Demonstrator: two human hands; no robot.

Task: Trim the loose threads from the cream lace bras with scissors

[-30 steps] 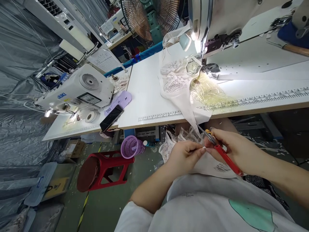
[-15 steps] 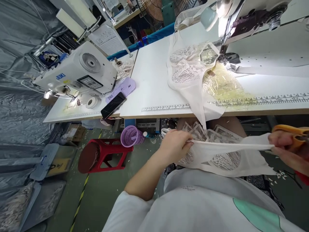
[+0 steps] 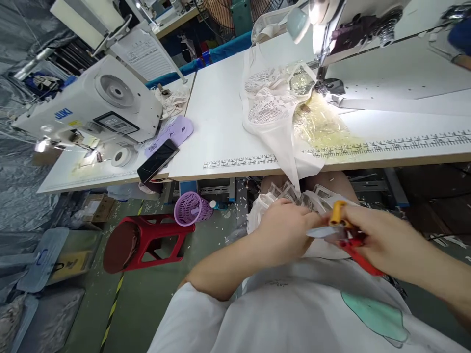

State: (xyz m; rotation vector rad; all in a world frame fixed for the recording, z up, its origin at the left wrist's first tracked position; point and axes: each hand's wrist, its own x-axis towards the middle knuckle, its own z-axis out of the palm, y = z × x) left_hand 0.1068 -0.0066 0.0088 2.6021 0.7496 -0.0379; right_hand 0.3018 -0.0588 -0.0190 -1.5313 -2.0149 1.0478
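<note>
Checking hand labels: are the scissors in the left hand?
No, the right hand holds the red-and-orange-handled scissors.

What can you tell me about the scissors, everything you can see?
The scissors have shiny metal blades and plastic-looking handles, one part orange-yellow, the other red. The right hand grips them near the shirt, fingers covering some of the handles. The blades point toward the left hand, their tip overlapping it in view; whether they touch is unclear. Blur hides how far the blades are open.
</note>
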